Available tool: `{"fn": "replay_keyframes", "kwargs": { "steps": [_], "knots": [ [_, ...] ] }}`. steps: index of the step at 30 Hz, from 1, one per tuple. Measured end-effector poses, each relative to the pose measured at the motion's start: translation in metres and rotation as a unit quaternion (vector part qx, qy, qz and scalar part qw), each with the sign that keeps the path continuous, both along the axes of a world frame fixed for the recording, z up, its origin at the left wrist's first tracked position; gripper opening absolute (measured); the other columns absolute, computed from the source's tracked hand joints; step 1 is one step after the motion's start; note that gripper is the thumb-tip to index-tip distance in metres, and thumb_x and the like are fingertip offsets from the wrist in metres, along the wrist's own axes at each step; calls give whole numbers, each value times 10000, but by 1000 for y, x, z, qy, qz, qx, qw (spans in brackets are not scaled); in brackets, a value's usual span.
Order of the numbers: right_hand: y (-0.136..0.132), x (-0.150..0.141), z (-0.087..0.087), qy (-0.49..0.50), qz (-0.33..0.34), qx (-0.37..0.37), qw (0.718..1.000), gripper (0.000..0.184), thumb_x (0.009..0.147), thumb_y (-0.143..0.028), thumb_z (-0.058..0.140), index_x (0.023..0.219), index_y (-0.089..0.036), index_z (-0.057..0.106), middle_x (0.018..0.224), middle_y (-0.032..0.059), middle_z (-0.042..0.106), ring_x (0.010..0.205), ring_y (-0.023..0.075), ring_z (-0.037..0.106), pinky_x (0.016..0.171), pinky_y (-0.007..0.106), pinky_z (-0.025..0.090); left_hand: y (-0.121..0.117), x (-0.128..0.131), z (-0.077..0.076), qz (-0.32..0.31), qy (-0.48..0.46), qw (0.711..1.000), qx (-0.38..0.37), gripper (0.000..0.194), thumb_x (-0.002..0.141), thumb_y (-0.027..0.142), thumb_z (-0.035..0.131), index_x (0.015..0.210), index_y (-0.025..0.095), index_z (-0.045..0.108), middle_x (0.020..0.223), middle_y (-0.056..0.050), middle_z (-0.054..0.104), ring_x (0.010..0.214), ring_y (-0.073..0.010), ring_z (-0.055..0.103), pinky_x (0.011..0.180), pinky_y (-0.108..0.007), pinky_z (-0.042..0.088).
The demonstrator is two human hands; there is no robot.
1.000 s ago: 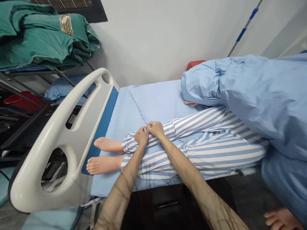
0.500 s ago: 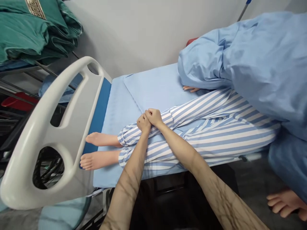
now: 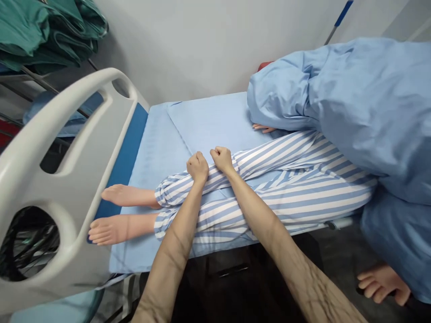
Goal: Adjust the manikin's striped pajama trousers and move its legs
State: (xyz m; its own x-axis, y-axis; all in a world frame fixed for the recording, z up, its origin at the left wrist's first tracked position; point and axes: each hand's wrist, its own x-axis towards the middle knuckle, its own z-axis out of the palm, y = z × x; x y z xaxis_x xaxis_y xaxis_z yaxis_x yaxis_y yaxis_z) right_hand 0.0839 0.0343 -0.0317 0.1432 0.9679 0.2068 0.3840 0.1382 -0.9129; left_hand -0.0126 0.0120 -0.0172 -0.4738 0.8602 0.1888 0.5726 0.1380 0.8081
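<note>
A figure in blue-and-white striped trousers point(image 3: 286, 188) lies on a bed with a light blue sheet point(image 3: 202, 125), its bare feet point(image 3: 121, 211) pointing at the white footboard point(image 3: 63, 188). My left hand point(image 3: 198, 167) is a fist pressed on the far trouser leg near the shin. My right hand point(image 3: 222, 159) is also a fist, just to the right on the same leg. The two hands sit a small gap apart. A light blue quilt point(image 3: 343, 98) covers the figure's upper body; a hand of the figure point(image 3: 264, 128) peeks out under its edge.
Folded green cloth point(image 3: 43, 31) lies on a metal rack at top left, beside the footboard. A grey wall runs behind the bed. A pole with blue bands point(image 3: 338, 20) leans at top right. Another hand of the figure point(image 3: 382, 282) hangs at the bottom right below the quilt.
My two fists were touching on the trouser leg; now they have drawn slightly apart. The view has shifted, so the bed and footboard sit further left and lower.
</note>
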Motion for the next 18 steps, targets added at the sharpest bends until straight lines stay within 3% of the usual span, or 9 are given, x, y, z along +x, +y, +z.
{"fn": "replay_keyframes", "kwargs": {
  "steps": [3, 10, 14, 18],
  "knots": [
    [4, 5, 0, 60, 18, 1, 998, 395, 810, -268, 523, 527, -222, 251, 529, -67, 223, 546, 84, 267, 541, 231, 246, 15, 16, 2, -27, -89, 994, 54, 419, 926, 259, 333, 512, 212, 381, 526, 3, 439, 573, -123, 431, 620, -254, 334],
    [8, 1, -5, 102, -6, -5, 995, 363, 836, -314, 495, 527, -216, 330, 516, -63, 319, 550, 89, 333, 542, 219, 301, 26, 29, -17, -158, -231, 960, 13, 376, 856, 289, 422, 493, 208, 367, 501, 24, 374, 541, -108, 359, 545, -251, 288],
    [11, 0, 15, 45, 25, -22, 998, 359, 859, -298, 460, 525, -212, 360, 509, -61, 340, 554, 94, 355, 556, 217, 301, 32, 22, -18, -139, -297, 945, 8, 346, 820, 269, 428, 490, 216, 342, 482, 36, 329, 508, -100, 309, 518, -248, 284],
    [9, 20, 33, -64, 82, 45, 994, 392, 863, -307, 500, 519, -203, 345, 506, -66, 314, 557, 88, 320, 577, 228, 268, 33, 19, -21, -157, -240, 958, -2, 381, 838, 323, 439, 477, 217, 378, 469, 29, 369, 493, -105, 331, 505, -256, 280]
  ]
}}
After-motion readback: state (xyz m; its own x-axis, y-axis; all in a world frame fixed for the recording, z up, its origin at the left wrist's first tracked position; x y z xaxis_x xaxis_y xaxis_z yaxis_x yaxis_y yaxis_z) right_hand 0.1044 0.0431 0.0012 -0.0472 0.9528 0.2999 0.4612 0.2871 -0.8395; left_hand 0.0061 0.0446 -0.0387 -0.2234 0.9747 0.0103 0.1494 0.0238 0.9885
